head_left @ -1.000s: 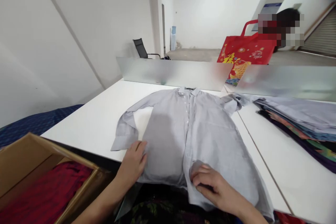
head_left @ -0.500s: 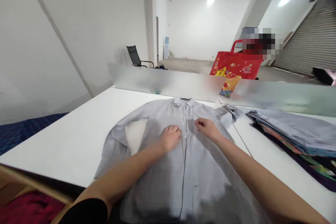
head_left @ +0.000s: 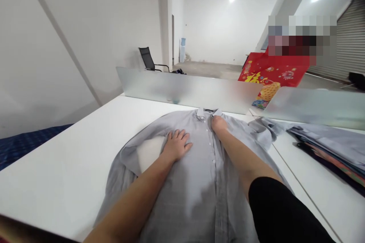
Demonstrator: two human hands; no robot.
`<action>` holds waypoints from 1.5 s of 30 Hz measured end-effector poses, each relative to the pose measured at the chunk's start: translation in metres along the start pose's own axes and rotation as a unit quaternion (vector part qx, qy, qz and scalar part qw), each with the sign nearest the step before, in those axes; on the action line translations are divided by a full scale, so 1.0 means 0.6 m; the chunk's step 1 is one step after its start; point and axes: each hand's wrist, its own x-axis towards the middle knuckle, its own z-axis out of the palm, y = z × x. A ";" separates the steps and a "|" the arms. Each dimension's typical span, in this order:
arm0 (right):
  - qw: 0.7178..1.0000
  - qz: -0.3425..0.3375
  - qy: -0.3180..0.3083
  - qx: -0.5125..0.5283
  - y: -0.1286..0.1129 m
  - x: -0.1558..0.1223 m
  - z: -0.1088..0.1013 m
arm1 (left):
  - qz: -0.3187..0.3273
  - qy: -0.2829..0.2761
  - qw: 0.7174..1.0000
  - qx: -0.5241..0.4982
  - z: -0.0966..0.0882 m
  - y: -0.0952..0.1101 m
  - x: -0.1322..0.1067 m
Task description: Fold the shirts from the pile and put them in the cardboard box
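A grey button-up shirt (head_left: 196, 182) lies face up on the white table, its collar toward the frosted divider. My left hand (head_left: 177, 145) rests flat on the chest of the shirt, left of the buttons, with its fingers spread. Just below the right collar point, my right hand (head_left: 219, 124) is closed on the front edge of the shirt; its fingertips are partly hidden. Small pale buttons run down beside that edge. The left sleeve (head_left: 125, 163) bends outward and down, and the other sleeve (head_left: 261, 131) lies crumpled toward the right.
Folded clothes (head_left: 333, 144) are stacked on the right of the white table (head_left: 68, 178). A frosted divider (head_left: 182, 89) runs along the back edge. Behind it are a red printed bag (head_left: 276, 70), a blurred-out figure and a black chair (head_left: 146, 59). Dark blue fabric (head_left: 28, 142) lies at the left.
My right hand has moved up toward the collar and closed on the shirt's front edge. My left hand has shifted slightly left and spread its fingers. The view has turned a little left.
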 end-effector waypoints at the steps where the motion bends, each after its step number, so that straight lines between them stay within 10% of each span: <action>1: 1.000 0.002 0.012 -0.001 -0.002 0.003 -0.001 | -0.002 -0.002 1.000 -0.004 -0.001 0.000 0.001; 15: 0.987 -0.141 -0.024 0.066 0.003 -0.071 -0.030 | -0.016 -0.035 0.999 0.002 -0.004 -0.001 0.004; 23: 0.888 -0.328 -0.157 0.282 0.100 -0.446 -0.122 | 0.012 -0.006 0.999 0.032 -0.018 0.004 -0.012; 28: 0.884 -0.411 -0.141 0.174 0.168 -0.652 -0.137 | 0.005 0.017 0.996 0.084 -0.043 0.043 -0.031; 37: 0.900 -0.423 0.053 0.089 0.245 -0.740 -0.061 | 0.077 -0.024 0.994 -0.080 -0.124 0.182 -0.225; 41: 0.904 -0.391 0.088 0.147 0.268 -0.749 -0.071 | 0.063 -0.024 0.981 -0.184 -0.134 0.207 -0.327; 45: 0.911 -0.376 0.082 0.148 0.252 -0.752 -0.071 | 0.179 0.019 0.969 -0.169 -0.119 0.216 -0.384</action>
